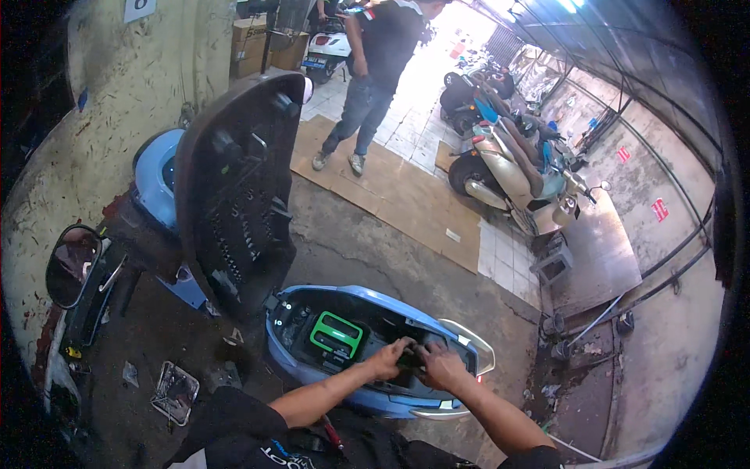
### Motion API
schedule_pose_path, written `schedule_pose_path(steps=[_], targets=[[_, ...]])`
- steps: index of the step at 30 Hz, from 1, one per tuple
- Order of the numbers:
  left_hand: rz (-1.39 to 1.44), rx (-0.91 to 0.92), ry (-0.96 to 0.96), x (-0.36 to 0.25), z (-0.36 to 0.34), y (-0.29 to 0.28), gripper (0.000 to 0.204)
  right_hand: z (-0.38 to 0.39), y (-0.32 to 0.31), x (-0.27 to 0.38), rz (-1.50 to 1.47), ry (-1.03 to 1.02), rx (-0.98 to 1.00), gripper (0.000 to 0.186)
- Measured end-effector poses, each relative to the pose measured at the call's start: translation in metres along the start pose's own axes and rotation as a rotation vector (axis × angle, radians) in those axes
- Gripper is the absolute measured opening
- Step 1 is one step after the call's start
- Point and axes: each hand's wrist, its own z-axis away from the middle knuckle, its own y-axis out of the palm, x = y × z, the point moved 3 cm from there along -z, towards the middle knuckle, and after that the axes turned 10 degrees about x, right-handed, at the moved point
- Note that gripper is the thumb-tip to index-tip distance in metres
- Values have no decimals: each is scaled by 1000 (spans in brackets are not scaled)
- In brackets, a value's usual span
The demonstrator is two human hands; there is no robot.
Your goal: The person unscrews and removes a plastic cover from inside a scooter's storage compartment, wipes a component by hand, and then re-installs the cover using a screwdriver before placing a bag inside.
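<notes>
A light blue scooter (367, 298) has its black seat (230, 195) raised on the left, showing the underseat bay. A green-framed black unit (335, 337) lies in the front of the bay. Both my hands are over the rear of the bay, close together: my left hand (388, 358) has its fingers closed at a small dark item, and my right hand (440, 365) curls its fingers just beside them. What they hold is too small and dark to make out.
A person (375, 55) stands on a cardboard sheet (410, 211) beyond the scooter. Parked motorcycles (504, 180) line the right wall. A metal basket (173, 393) and a mirror (73, 264) are at lower left. A pale wall (109, 102) rises at left.
</notes>
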Motion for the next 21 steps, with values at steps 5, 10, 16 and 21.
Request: schedule_pose_path(steps=[5, 10, 16, 21], targets=[[-155, -95, 141, -3, 4, 8, 58, -14, 34, -17, -130, 341, 220, 52], [-83, -6, -56, -5, 4, 3, 75, 1, 12, 1, -85, 172, 109, 50], [-70, -198, 179, 6, 11, 19, 57, -9, 40, -10, -106, 388, 441, 52], [-23, 50, -102, 36, 9, 40, 61, 4, 10, 15, 116, -248, -191, 32]])
